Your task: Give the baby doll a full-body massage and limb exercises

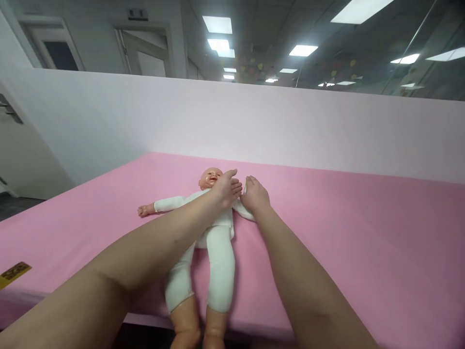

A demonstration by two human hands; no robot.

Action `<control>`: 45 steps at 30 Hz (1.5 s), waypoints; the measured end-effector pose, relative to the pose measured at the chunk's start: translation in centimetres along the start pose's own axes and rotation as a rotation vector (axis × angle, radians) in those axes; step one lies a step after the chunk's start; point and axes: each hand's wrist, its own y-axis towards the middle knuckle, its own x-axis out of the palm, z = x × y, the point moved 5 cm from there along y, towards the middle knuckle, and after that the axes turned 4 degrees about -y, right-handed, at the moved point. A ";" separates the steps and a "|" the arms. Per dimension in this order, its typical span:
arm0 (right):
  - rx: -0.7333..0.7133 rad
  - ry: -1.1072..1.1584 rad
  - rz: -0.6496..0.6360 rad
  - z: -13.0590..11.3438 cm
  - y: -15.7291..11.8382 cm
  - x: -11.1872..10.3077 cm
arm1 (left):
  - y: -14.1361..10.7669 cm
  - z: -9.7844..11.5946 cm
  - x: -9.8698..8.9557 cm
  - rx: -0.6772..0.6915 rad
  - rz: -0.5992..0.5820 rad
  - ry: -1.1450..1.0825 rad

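Doll, one, is lying face up on the bench [363, 242], one in number, under a pink cover; the doll [220, 261] is wearing white cloth and showing one head, two arms and two legs. One doll arm is reaching out to the left, its small hand showing; the other is running toward the right hand [255, 195], its end hidden there. Hands, two, bare, are standing just apart over the doll's upper body. The left hand [230, 189] is opening with thumb raised, fingers pointing across, partly covering the doll's chin; the right hand is bending its fingers beside it, and whether it is gripping anything one cannot tell. Label, one, yellow and black [15, 275], is lying at the left near the front edge, its marks too blurred for reading. Sign, one, dark [137, 14], is hanging above a half-open door [147, 53], its text likewise illegible. Wall, white [272, 126], is closing off the bench's back edge, with glass [254, 58] rising above it and showing more than ten lights. The doll's lower legs are crossing the front edge. Open pink surface is stretching widest to the right, and less widely to the left.
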 end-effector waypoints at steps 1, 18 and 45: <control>-0.011 -0.015 0.003 0.1 0.0 0.1 | -1.4 0.8 -1.1 0.010 0.010 0.017; -0.721 0.287 -0.023 -15.4 -7.8 -8.7 | -9.3 3.6 -9.1 0.050 -0.104 -0.375; -0.743 0.204 -0.188 -17.8 -10.3 -7.2 | -11.9 3.2 -6.8 0.014 -0.109 -0.410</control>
